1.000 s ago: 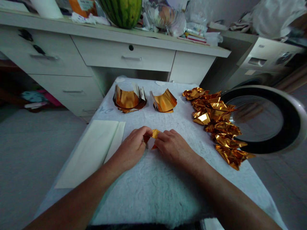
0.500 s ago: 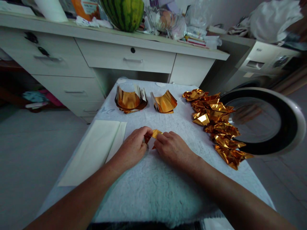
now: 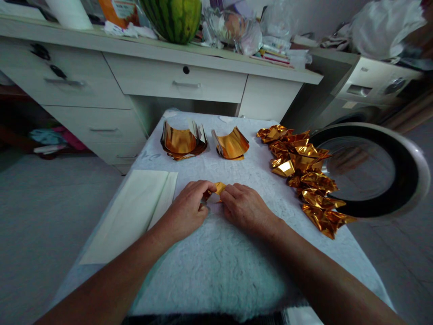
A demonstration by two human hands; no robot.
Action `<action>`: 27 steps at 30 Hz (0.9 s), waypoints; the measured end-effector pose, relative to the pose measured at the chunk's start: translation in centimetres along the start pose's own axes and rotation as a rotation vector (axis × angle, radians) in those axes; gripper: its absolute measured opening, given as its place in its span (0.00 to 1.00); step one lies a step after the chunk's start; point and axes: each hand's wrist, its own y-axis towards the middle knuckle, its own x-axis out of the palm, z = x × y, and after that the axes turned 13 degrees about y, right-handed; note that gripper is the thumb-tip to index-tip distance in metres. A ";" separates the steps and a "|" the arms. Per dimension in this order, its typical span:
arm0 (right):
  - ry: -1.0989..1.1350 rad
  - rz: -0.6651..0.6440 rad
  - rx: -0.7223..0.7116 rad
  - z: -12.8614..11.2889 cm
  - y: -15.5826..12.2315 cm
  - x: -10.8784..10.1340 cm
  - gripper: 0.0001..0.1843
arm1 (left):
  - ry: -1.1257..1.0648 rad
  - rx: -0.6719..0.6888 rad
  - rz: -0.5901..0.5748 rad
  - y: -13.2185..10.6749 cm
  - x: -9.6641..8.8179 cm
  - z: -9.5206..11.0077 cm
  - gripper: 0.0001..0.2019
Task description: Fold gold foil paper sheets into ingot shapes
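Observation:
My left hand and my right hand meet at the middle of a small table covered with a white cloth. Both pinch one small piece of gold foil paper, mostly hidden by the fingers. Beyond the hands sit two curled stacks of gold foil sheets, a larger stack on the left and a smaller stack to its right. A heap of several folded gold foil pieces runs along the table's right side.
A folded white paper lies on the table's left part. A white desk with drawers stands behind, carrying a watermelon and clutter. A washing machine's open round door hangs beside the table's right edge.
Both hands stay together on the foil piece; the fingers have pressed it lower and closer, so less of the gold shows between them.

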 end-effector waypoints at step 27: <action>0.349 0.036 0.062 1.3 -1.1 -0.4 0.07 | 0.317 0.189 -0.004 -0.2 -0.1 0.0 0.05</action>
